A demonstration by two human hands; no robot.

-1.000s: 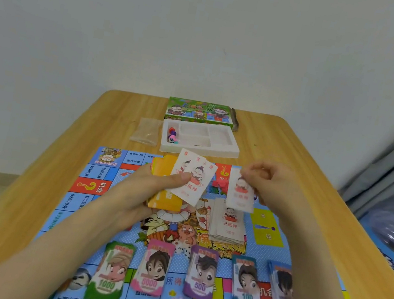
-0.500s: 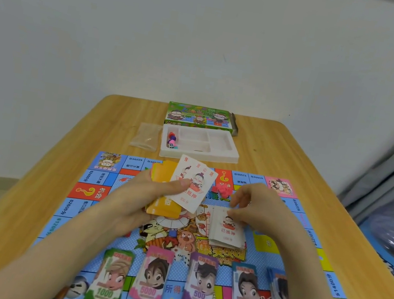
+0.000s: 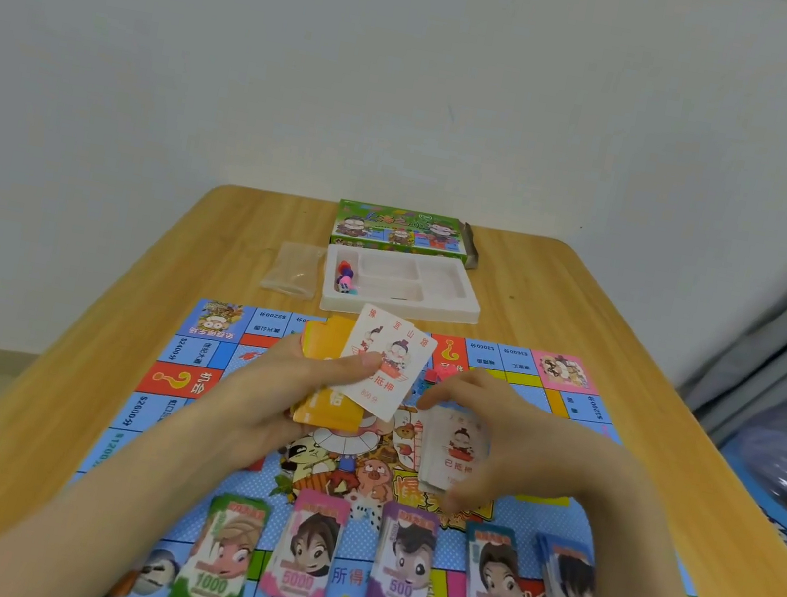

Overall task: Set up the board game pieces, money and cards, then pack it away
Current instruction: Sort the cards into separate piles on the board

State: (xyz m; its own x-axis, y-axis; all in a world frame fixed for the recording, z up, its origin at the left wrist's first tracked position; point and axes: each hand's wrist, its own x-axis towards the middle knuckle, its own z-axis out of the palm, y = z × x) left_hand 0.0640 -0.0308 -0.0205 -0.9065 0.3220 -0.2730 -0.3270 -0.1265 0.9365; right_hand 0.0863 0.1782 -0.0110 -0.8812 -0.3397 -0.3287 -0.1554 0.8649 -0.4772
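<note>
Spread wider over white paper card pile (image 3: 456,457), right hand (image 3: 527,451), grip unclear; left hand (image 3: 270,397) pinching orange card stack (image 3: 328,412), white top card (image 3: 399,346) liable to slip under slack thumb.

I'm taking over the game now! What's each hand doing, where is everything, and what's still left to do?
Left hand: holds orange cards with one white card under the thumb.
Right hand: arched over the white card pile on the board; grip unclear.
Done: board spread, five money stacks along the near edge.
To do, likely: sort the held cards, take dice and pieces from the tray, then pack everything into the box.
</note>
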